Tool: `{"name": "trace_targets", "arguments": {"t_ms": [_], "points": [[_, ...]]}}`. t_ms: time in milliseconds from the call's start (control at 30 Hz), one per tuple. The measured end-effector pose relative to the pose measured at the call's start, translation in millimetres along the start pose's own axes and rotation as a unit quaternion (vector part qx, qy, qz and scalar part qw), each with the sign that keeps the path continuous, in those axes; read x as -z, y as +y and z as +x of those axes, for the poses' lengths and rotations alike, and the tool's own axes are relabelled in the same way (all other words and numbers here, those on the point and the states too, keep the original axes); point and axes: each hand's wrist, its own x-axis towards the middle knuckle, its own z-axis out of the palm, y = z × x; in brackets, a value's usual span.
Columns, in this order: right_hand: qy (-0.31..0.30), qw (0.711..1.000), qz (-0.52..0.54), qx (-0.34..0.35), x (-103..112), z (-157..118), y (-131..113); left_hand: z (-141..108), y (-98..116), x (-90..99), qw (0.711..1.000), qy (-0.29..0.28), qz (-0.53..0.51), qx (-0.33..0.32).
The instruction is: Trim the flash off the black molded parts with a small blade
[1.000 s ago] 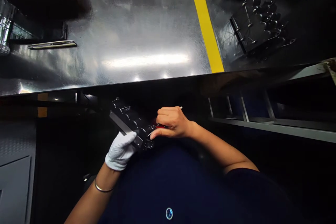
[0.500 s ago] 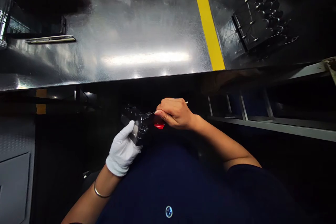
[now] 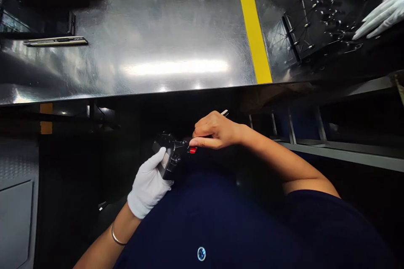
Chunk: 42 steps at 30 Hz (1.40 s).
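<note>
Since the earlier frame, a co-worker's gloved hand has come in at the upper right, over a black rack of similar-looking parts.

The black part is held up in the air, below the edge of the steel table and over the person's navy top. The left hand, in a white glove, is closed around it, with the fingers wrapped and pressing it towards the palm. The bare right hand is curled and pinches a thin stick, whose white end pokes out above the knuckles. One finger stretches forward, its tip close to a small red piece at the part's end. Whether that finger touches the red piece is too small to tell.

The step in hand looks like fine, close work at the red end of the part. Going on would call for a steady left grip and small, controlled movements of the right fingers, because the space around that end is tight.
</note>
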Motion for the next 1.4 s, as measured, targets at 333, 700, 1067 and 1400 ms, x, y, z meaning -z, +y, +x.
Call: {"name": "trace_targets", "arguments": {"t_ms": [333,700,1067,1400], "points": [[-0.169,0.941,0.281,-0.090,8,-4,16,5,-9,-10.7,0.999,-0.004,0.032,0.032],[-0.144,0.902,0.363,-0.184,-2,-18,22,4,28,1.6,0.989,-0.004,-0.038,-0.143],[0.338,0.830,0.367,-0.249,-76,19,-23,8,16,-7.3,0.987,-0.052,-0.048,-0.144],[0.449,0.776,0.345,-0.278,-103,30,-33,9,4,-8.9,0.986,-0.127,-0.071,-0.079]]}}
